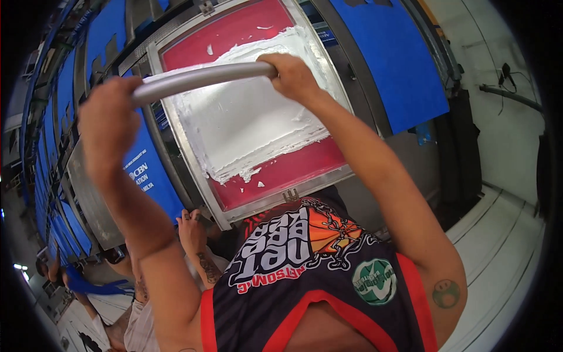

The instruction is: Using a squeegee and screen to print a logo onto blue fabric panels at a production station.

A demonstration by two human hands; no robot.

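A silver squeegee [205,81] with a rounded metal handle spans both my hands above a screen-printing frame [196,182]. My left hand [111,126], a little blurred, is closed round its left end. My right hand [296,79] grips the right end, fingers wrapped over it. Beneath lies red mesh [281,176] inside the pale metal frame. Thick white ink [252,126] covers the mesh's middle, with ragged ridges along its edges and a few loose blobs on the red. The squeegee's blade does not show, so I cannot tell whether it touches the ink.
Blue fabric pieces [393,64] lie on boards on both sides of the frame. Another person's tattooed hand [193,229] is near the frame's lower left corner. A metal clip [290,195] sits on the near frame edge. White planks [498,258] cover the floor at right.
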